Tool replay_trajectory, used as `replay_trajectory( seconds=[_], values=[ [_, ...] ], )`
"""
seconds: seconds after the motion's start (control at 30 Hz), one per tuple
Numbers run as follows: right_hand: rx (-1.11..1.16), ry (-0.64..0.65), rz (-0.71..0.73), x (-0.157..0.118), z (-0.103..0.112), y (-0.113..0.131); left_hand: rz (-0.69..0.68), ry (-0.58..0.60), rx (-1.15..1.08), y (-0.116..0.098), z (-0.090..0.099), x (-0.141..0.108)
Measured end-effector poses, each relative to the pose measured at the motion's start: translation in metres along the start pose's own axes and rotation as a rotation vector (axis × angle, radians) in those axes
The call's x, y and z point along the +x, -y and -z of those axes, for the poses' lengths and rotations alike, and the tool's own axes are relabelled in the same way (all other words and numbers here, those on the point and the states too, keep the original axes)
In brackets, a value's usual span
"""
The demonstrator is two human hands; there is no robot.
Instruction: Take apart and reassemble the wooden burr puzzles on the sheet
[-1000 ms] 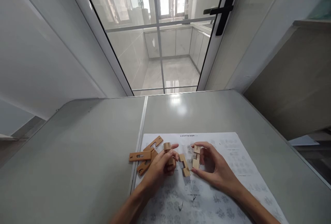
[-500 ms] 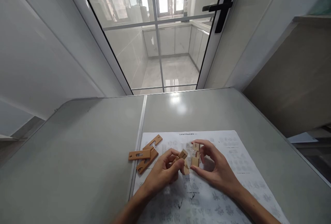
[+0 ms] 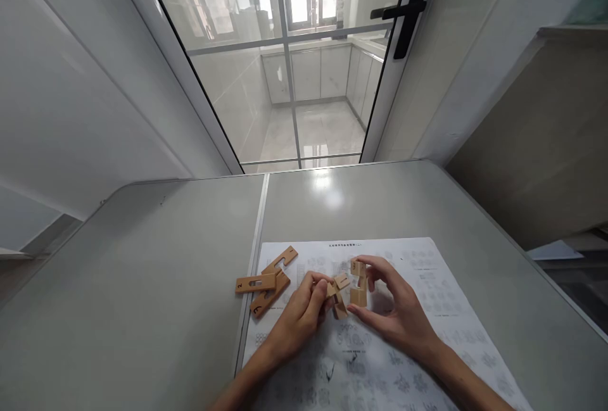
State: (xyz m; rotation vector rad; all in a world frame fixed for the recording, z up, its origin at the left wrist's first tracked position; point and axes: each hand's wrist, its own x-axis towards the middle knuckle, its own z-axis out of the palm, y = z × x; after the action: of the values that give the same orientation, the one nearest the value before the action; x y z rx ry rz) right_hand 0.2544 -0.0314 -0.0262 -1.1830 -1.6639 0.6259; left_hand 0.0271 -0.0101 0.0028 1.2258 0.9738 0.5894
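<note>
Between the thumb and fingers of my left hand (image 3: pixel 303 305) is a cluster of interlocked wooden puzzle pieces (image 3: pixel 340 296), its ends sticking out toward the right. My right hand (image 3: pixel 401 306) grips a notched wooden puzzle piece (image 3: pixel 358 297) by its two ends, thumb below and fingers above, with a mark on its upper end. A small gap separates the notched piece from the cluster. Part of the cluster is hidden behind my left fingers. Both hands are over a printed sheet (image 3: pixel 427 284) with rows of small figures.
Left of my left hand, three flat brown slotted wooden pieces (image 3: pixel 255 282) with numbers lie overlapped, partly on the sheet. The grey table (image 3: pixel 199 233) has a metal seam (image 3: pixel 260 214). Beyond its far edge stands a glass door (image 3: pixel 327 126) with a black handle (image 3: pixel 406 12).
My left hand has turned the cluster, so more of its crossed pieces show. The notched piece in my right hand has turned slightly and stays close beside it.
</note>
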Motion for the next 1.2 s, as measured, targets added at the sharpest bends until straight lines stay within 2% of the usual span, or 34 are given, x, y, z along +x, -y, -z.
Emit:
replay_trajectory(
  seconds=[0.17, 0.37, 0.77, 0.97, 1.2],
  values=[
    [0.016, 0.041, 0.088, 0.002, 0.002, 0.001, -0.090, -0.048, 0.194, 0.000, -0.003, -0.001],
    [0.027, 0.129, 0.122, -0.004, -0.001, -0.001, -0.109, 0.019, 0.234, -0.003, -0.003, -0.001],
    [0.016, 0.174, 0.139, -0.004, -0.003, 0.001, -0.095, 0.013, 0.167, -0.003, -0.006, -0.003],
    [0.013, 0.199, 0.135, -0.005, -0.004, 0.001, -0.070, 0.092, 0.123, 0.006, -0.004, -0.004],
    [0.018, 0.188, 0.136, -0.005, -0.004, 0.002, -0.062, 0.050, 0.051, 0.008, -0.009, -0.004]
  ],
)
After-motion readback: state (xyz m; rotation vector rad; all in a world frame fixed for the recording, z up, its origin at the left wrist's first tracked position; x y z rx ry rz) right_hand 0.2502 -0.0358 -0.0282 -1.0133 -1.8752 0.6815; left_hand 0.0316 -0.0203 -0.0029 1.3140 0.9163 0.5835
